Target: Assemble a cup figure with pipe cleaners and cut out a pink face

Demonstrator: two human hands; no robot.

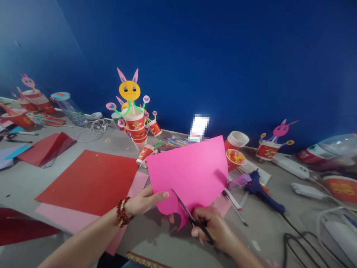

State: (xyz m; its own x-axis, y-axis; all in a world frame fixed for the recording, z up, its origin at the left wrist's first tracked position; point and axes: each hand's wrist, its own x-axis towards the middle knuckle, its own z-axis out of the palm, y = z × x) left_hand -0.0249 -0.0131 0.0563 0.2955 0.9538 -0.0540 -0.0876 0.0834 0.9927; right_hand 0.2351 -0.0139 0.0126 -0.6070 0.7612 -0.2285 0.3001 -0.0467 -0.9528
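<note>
the grey table (25, 186) bears 1 glue gun (263, 192), pale pink paper (69, 219).

- the held sheet (192, 167) is above the table (25, 182), left hand (152, 199) at its left edge, right hand (208, 225) below it, scissors (205, 231) between right hand and sheet
- left of it, a broad sheet (92, 182) lies partly over an under-sheet (67, 219)
- behind these, stacked cups (138, 134) bear a figure (129, 90); further left, a jar (71, 108), with a cable (93, 130) on the table to its right
- right of the held sheet, a cup of scraps (232, 167) stands before a cup stack (237, 139)
- right of that cup, nearer the person, a glue gun (262, 190)
- far right, a bottle (331, 149)
- a wall (195, 56) behind everything
</note>
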